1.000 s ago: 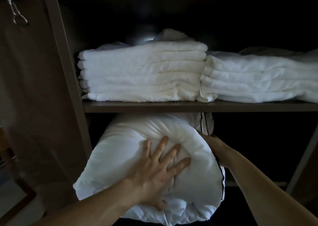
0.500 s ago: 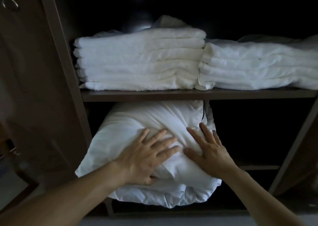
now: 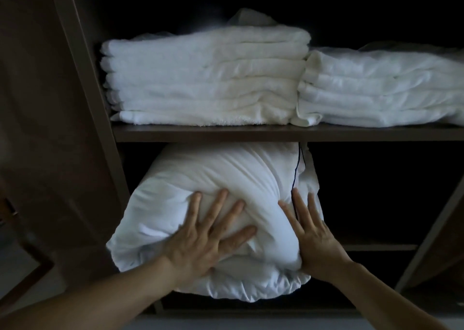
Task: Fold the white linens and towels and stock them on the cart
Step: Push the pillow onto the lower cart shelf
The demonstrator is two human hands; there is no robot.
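Observation:
A bulky white pillow (image 3: 213,176) with a thin dark piping line fills the left part of the cart's lower compartment and bulges out past its front. My left hand (image 3: 200,239) presses flat on the pillow's front with fingers spread. My right hand (image 3: 316,236) presses its right side, fingers straight, beside the piping. On the shelf above lie a tall stack of folded white towels (image 3: 206,78) at the left and a lower stack of folded white linens (image 3: 381,91) at the right.
The dark wooden shelf board (image 3: 276,133) runs across just above the pillow. A slanted frame post (image 3: 82,78) bounds the left side and another post (image 3: 431,231) the right. The lower compartment to the right of the pillow is dark. A brown fabric side panel (image 3: 45,129) hangs left.
My right hand came from behind the pillow's right edge onto its front side. Both hands now press flat, and the pillow sits deeper under the shelf.

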